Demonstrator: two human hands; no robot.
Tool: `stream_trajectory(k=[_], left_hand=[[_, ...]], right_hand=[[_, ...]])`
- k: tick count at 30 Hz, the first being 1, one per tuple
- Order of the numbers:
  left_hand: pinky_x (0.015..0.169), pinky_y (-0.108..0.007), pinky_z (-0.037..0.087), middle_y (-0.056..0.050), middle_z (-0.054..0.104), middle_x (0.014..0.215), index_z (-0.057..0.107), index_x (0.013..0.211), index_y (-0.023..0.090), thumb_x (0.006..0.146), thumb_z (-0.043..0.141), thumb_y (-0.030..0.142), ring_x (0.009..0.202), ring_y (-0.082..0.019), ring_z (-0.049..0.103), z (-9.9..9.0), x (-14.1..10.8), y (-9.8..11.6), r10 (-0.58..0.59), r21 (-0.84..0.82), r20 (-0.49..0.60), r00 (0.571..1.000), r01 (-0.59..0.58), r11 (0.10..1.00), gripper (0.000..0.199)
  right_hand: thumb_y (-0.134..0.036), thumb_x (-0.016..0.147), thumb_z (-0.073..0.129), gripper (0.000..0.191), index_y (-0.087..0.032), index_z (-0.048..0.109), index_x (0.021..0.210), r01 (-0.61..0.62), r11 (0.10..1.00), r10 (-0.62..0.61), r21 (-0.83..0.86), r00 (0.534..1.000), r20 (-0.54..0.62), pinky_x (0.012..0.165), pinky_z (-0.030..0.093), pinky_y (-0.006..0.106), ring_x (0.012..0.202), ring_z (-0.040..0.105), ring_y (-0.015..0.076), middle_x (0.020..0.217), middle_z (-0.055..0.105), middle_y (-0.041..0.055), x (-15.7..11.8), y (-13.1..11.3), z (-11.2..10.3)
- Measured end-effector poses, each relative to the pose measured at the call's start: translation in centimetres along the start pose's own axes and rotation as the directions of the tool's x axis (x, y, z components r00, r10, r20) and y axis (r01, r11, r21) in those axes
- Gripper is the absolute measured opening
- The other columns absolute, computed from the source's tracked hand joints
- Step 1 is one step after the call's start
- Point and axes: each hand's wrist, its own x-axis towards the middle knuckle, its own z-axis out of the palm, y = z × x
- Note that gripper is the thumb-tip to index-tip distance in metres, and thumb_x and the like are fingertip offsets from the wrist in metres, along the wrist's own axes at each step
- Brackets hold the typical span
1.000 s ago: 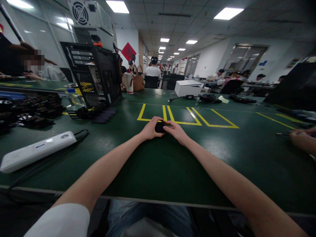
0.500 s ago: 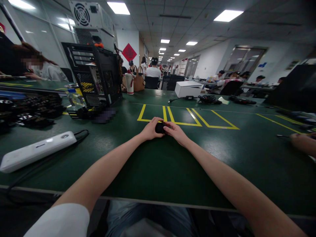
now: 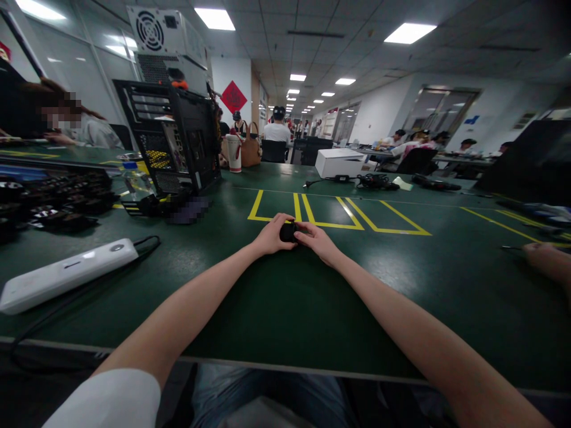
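In the head view, held a small rounded black object over the middle of the green table, just on the near side of the yellow tape outlines. Curved the left hand around it, thumb on the near side and fingers on the far side. Brought the right hand against its right edge, fingertips set narrow; could not tell whether pinching a part of it or only touching. Could not tell either whether resting the object on the tabletop or lifting it slightly. Saw, to the left, a long white device with a round button beside a black cable, and farther back a black computer case under a silver power-supply unit. Noted a lidded paper cup beside a brown handbag, then a white box near coiled black cables. Glimpsed, at the right edge, a co-worker's hand with a thin dark tool.
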Motion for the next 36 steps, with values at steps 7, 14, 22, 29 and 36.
stream_trajectory(k=[7, 14, 22, 29, 36], left_hand=[[0.081, -0.035, 0.041, -0.004, 0.045, 0.104, 0.04, 0.106, 0.021, 0.055, 0.068, 0.029, 0.095, -0.021, 0.048, 0.19, 0.01, -0.26, 0.004, 0.007, -0.007, 1.0, -0.004, 1.0, 0.059], [0.079, -0.035, 0.042, -0.005, 0.045, 0.103, 0.04, 0.106, 0.021, 0.057, 0.067, 0.031, 0.093, -0.021, 0.048, -0.12, -0.2, 0.21, -0.014, 0.009, 0.011, 1.0, 0.014, 1.0, 0.057], [0.078, -0.035, 0.042, -0.005, 0.045, 0.103, 0.04, 0.105, 0.021, 0.057, 0.066, 0.031, 0.093, -0.021, 0.048, -0.31, -0.66, 0.66, -0.02, -0.003, 0.009, 1.0, 0.02, 1.0, 0.056], [0.079, -0.035, 0.042, -0.005, 0.045, 0.102, 0.04, 0.106, 0.022, 0.056, 0.067, 0.032, 0.093, -0.021, 0.048, -0.18, -0.61, 0.42, -0.014, -0.012, 0.001, 1.0, 0.014, 1.0, 0.057], [0.08, -0.035, 0.042, -0.004, 0.045, 0.102, 0.041, 0.105, 0.022, 0.056, 0.068, 0.032, 0.093, -0.021, 0.049, -0.2, -0.5, 0.44, -0.025, -0.002, 0.013, 1.0, 0.025, 1.0, 0.057]], right_hand=[[-0.03, 0.066, 0.061, 0.028, -0.023, 0.051, 0.092, 0.028, 0.996, -0.029, 0.089, 1.0, 0.009, 0.082, 0.043, 0.033, 0.088, 0.054, 0.0138, 0.098, 0.053, 0.0005, -0.13, -0.15, 0.11], [-0.032, 0.068, 0.06, 0.032, -0.024, 0.051, 0.098, -0.02, 0.998, 0.021, 0.059, 1.0, -0.02, 0.081, 0.044, 0.035, 0.087, 0.054, 0.0143, 0.101, 0.053, 0.002, -0.11, -0.13, 0.19], [-0.02, 0.06, 0.067, 0.036, -0.023, 0.049, 0.092, 0.051, 0.993, -0.058, 0.106, 0.996, 0.062, 0.089, 0.04, 0.036, 0.093, 0.054, 0.0151, 0.104, 0.051, 0.0008, -0.71, -0.31, 0.06], [-0.028, 0.065, 0.062, 0.028, -0.022, 0.05, 0.09, 0.017, 0.996, -0.019, 0.085, 1.0, 0.022, 0.084, 0.042, 0.037, 0.086, 0.056, 0.0146, 0.1, 0.053, 0.0017, -0.77, -0.71, 0.41], [-0.024, 0.065, 0.063, 0.032, -0.022, 0.051, 0.094, 0.072, 0.993, -0.072, 0.094, 0.997, 0.0, 0.089, 0.039, 0.035, 0.094, 0.054, 0.0152, 0.099, 0.053, 0.0017, -0.72, -0.52, 0.57]])
